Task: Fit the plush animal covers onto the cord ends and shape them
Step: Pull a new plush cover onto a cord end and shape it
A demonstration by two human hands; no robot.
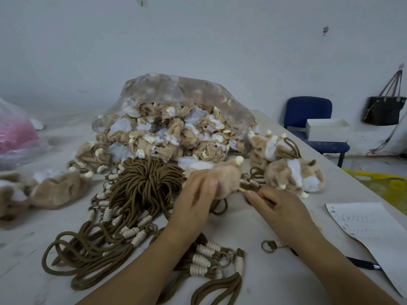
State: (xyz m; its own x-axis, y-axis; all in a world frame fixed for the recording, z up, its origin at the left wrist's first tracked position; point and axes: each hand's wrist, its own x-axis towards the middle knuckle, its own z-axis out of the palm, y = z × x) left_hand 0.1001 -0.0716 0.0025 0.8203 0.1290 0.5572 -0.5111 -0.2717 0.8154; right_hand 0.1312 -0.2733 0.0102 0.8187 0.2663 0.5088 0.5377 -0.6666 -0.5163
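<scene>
**A:** Where's our plush cover (pixel 223 179)?

**B:** Mid-table, just right of the brown cord bundle (pixel 145 186). Our left hand (pixel 196 192) wraps it from the left, with the grip clamped on it and the thumb on top.

**A:** Orientation?

**B:** The long axis runs near-left to far-right. The cream nub at the far-right end points up and away from us.

**A:** Right side?

**B:** Our right hand (pixel 279 209) has its grip pinched on a thin pale stick (pixel 242 189). The stick's tip touches the cover's near right edge. A brown cord loop (pixel 221 209) shows just under the cover.

**A:** Surface and room?

**B:** The table (pixel 264 274) is pale grey.
- A clear bag of covers (pixel 176 119) lies on the far side.
- Fitted plush animals (pixel 293 175) sit to the right.
- A paper sheet (pixel 370 225) and a pen (pixel 363 264) are at near right.
- Beyond the table there's a white wall, a blue chair (pixel 308 112) carrying a white box (pixel 327 128), and a dark handbag (pixel 384 110) hanging.
- A pink-filled bag (pixel 15 133) is at far left.
</scene>
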